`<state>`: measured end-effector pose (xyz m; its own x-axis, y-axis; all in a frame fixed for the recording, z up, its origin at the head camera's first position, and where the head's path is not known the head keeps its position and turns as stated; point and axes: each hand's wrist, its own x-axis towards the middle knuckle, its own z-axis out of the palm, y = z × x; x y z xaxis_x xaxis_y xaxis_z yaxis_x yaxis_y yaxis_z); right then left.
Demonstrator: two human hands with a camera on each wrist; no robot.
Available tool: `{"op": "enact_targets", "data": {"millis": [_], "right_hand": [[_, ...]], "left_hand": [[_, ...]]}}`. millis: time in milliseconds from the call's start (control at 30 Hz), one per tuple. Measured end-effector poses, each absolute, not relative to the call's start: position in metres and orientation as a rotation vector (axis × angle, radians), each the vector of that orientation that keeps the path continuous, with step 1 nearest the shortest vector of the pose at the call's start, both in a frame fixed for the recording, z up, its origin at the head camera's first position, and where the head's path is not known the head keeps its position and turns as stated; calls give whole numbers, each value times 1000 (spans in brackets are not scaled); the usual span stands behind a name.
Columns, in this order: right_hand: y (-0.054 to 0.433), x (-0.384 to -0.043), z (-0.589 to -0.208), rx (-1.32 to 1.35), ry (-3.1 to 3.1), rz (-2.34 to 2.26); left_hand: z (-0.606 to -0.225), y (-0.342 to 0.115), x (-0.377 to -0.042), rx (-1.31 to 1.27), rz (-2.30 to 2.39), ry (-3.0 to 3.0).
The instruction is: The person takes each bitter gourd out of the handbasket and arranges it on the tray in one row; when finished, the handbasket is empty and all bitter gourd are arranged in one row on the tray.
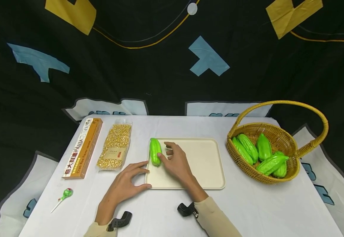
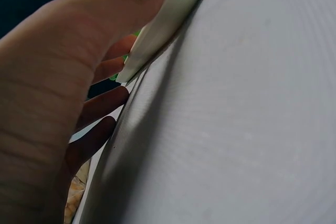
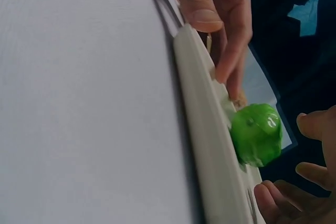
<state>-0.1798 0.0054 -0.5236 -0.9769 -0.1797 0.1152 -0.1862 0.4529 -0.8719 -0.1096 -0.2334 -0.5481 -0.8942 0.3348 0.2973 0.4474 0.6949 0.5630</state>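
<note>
A long, ridged bright green vegetable (image 1: 155, 152), like a bitter melon, lies along the left end of a cream tray (image 1: 201, 164). My right hand (image 1: 176, 163) is just right of it, fingers apart; the thumb tip is close to the vegetable. In the right wrist view, the rounded end of the green vegetable (image 3: 257, 135) faces the camera, with a gap to the nearby fingers. My left hand (image 1: 127, 182) rests by the tray's near left corner, its thumb and spread fingers at the rim. In the left wrist view, the thumb touches the tray edge (image 2: 163, 30).
A wicker basket (image 1: 259, 176) with a tall handle holds several similar green vegetables at the right. On the left are a pasta box (image 1: 83, 148), a bag of corn kernels (image 1: 115, 141) and a green-wrapped lollipop (image 1: 67, 193). A black curtain hangs behind the white table.
</note>
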Motion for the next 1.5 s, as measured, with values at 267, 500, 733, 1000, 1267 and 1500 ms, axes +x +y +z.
{"op": "enact_targets", "data": {"millis": [267,500,733,1000,1267,1500], "right_hand": [[21,-180,-516,335,-2634,1595],[41,-178,-508,358,-2568,1607],[64,-177,-498,364,-2523,1578],[95,-176,-484,381,-2502,1456],[123,-175,-475,378,-2475,1366],[141,-173,-472,346,-2474,1339]], "left_hand": [[-548,-233,-108,-638,-972,-2722],[-548,-233,-109,-645,-971,-2720],[-550,-234,-109,-644,-961,-2707],[-551,-234,-109,-652,-961,-2703],[-552,-234,-109,-647,-959,-2705],[-552,-233,-109,-652,-965,-2690]]}}
